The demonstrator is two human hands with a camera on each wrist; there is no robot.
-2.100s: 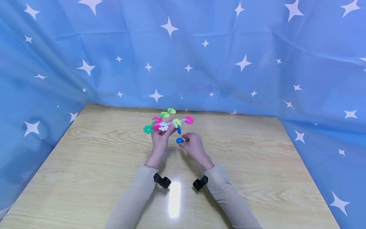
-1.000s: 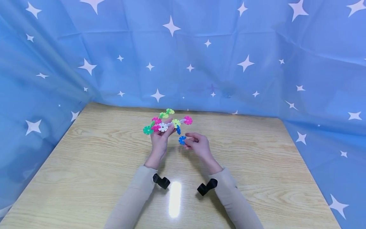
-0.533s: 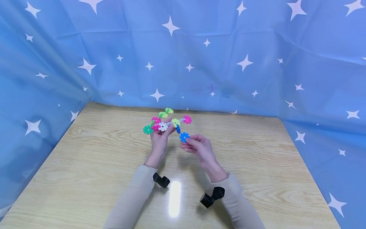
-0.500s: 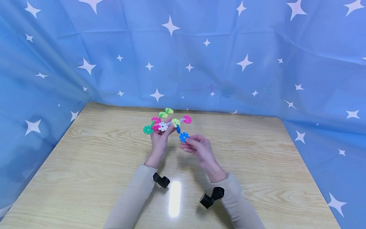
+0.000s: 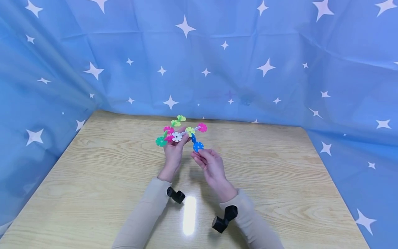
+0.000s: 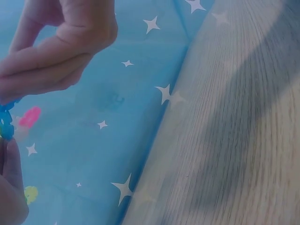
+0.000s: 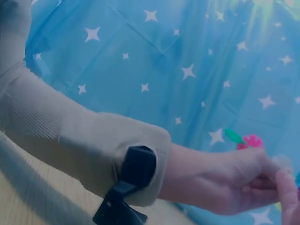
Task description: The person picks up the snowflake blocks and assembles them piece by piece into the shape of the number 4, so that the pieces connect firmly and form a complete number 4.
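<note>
Several slotted plastic snowflake discs are joined into a branching chain. My left hand (image 5: 173, 155) holds that chain near its white disc (image 5: 177, 137), with the thumb in front. A green disc (image 5: 161, 141) sits at the chain's left end, a yellow disc (image 5: 190, 131) and a pink disc (image 5: 202, 127) to the right. From the yellow disc a blue disc (image 5: 193, 138) hangs edge-on. Between thumb and fingers my right hand (image 5: 212, 167) pinches another blue disc (image 5: 198, 146), which meets the hanging one; whether their slots interlock cannot be told.
Both hands are above a light wooden table (image 5: 102, 180). A blue curtain with white stars (image 5: 224, 69) stands behind it and along its sides. Black camera mounts (image 5: 176, 195) sit on the beige sleeves (image 5: 146, 214).
My right hand turned its blue disc face-on, drew back slightly, then moved up and left until the disc met the hanging blue one. The left hand stayed nearly still with the chain.
</note>
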